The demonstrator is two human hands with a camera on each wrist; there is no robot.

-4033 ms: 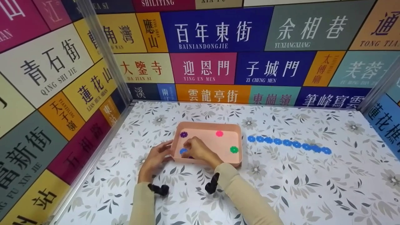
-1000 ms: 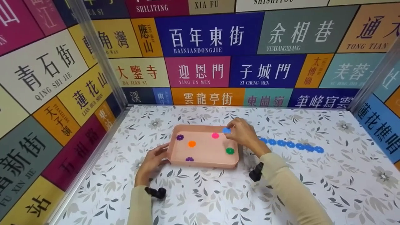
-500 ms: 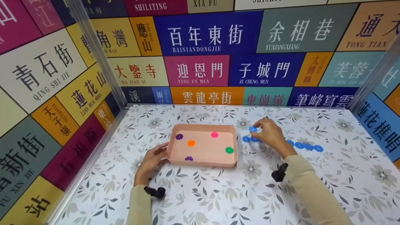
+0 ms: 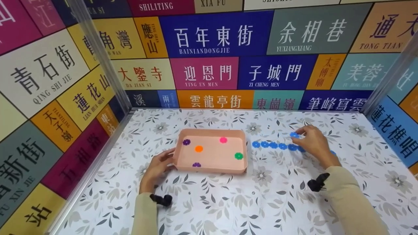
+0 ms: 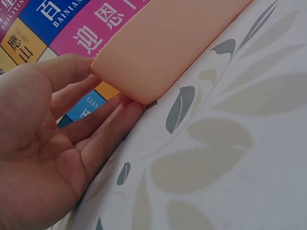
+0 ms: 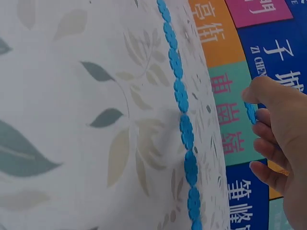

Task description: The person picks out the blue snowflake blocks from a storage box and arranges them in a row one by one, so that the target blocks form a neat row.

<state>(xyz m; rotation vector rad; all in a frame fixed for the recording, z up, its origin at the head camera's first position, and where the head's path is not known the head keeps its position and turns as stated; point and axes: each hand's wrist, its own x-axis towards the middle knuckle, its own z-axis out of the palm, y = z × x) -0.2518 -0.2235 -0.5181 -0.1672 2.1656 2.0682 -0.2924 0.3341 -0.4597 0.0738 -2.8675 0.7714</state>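
A blue flower-shaped plastic disc (image 4: 294, 134) is pinched between the thumb and finger of my right hand (image 4: 312, 142), raised over a row of matching blue discs (image 4: 273, 145). In the right wrist view the held disc (image 6: 250, 112) shows edge-on, and the row runs down the table beside the hand. Part of the row lies hidden behind my right hand. My left hand (image 4: 160, 168) rests its extended fingers against the left end of a shallow pink tray (image 4: 212, 169). The left wrist view has these fingertips at the tray's corner (image 5: 139, 57), at the rim and the base.
Inside the tray lie an orange disc (image 4: 199, 148), a pink disc (image 4: 223, 140), a green disc (image 4: 239, 156) and two purple discs (image 4: 186, 142). A white floral cloth (image 4: 222, 202) covers the table. Walls with colourful sign panels (image 4: 215, 36) stand behind and to the left.
My right hand reached into the tray, took a blue disc out, and carried it rightward along the row. An orange disc now shows in the tray. My left hand stays at the tray's left end.
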